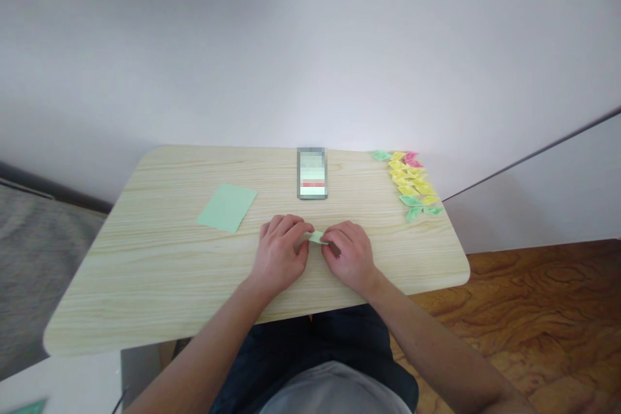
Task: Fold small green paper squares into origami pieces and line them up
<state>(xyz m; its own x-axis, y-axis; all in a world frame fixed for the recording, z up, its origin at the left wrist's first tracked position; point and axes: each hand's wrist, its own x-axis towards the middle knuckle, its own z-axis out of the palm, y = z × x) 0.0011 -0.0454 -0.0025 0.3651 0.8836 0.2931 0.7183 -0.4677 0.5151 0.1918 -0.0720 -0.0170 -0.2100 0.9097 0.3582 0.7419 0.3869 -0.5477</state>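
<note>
Two nearly closed hands [281, 252] [350, 253] pinch small green paper [317, 237]

Phone [312, 173] near the pale wall [310, 45], wood-grained floor [548, 304] at right.

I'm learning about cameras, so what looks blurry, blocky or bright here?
Head view: the phone is covered in blocky squares, unreadable; head view: the wall glows brightest just behind the table, greyer higher up; head view: the held paper shows little detail.

Pale green on strip [317, 237] and sheet [228, 208]. Yellow, green, pink across folds [411, 174]. Cream grain on table [160, 272]; swirled brown on floor [538, 310].
</note>
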